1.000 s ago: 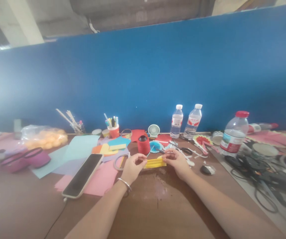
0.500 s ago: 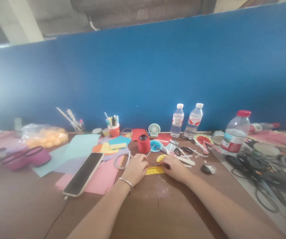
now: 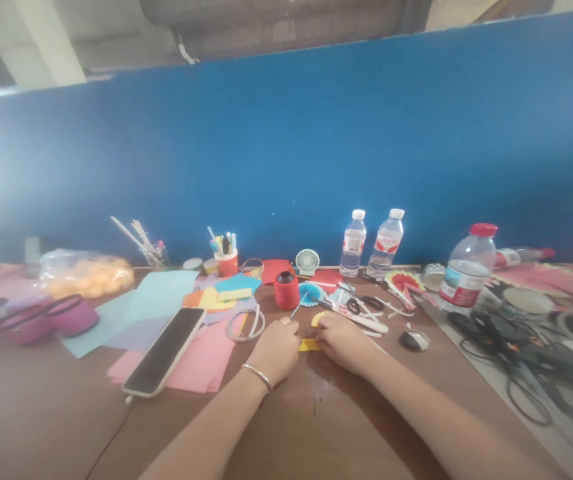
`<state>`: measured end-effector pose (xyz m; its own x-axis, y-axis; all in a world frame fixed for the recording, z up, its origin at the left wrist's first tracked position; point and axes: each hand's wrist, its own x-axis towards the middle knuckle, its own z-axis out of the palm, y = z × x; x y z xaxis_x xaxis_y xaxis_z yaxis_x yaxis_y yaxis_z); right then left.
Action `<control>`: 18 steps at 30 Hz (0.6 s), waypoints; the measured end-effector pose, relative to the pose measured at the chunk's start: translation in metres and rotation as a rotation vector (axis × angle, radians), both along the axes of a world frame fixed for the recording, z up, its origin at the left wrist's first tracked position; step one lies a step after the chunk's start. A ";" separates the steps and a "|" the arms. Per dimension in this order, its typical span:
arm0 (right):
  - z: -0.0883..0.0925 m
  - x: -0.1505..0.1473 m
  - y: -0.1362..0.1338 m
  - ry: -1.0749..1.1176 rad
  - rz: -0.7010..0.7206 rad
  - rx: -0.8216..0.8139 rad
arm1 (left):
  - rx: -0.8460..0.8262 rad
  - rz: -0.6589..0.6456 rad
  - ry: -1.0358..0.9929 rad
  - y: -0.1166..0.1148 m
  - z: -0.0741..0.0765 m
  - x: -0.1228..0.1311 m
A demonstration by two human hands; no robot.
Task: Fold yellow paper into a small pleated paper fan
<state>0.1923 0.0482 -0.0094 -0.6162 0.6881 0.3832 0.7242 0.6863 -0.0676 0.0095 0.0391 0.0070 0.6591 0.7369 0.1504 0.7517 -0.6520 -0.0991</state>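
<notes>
Blue partition (image 3: 266, 153) rises beyond table (image 3: 291, 427) and yellow paper (image 3: 309, 345).

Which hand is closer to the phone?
The left. The left hand is to the right of the phone, at the left end of the yellow strip; the right hand is farther off, at the strip's right end.

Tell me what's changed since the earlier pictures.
The yellow paper strip has come down toward the tabletop; the left hand and right hand have moved closer together, leaving less of it showing between them. Both still touch it. The phone and red spool stayed put.
</notes>
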 end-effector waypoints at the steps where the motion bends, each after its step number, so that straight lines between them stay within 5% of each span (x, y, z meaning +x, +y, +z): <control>1: 0.000 0.000 -0.001 -0.020 -0.010 0.005 | 0.002 0.012 0.003 -0.001 -0.001 0.001; 18: -0.009 0.005 0.005 0.038 -0.031 -0.190 | -0.058 0.108 -0.062 -0.002 -0.002 0.000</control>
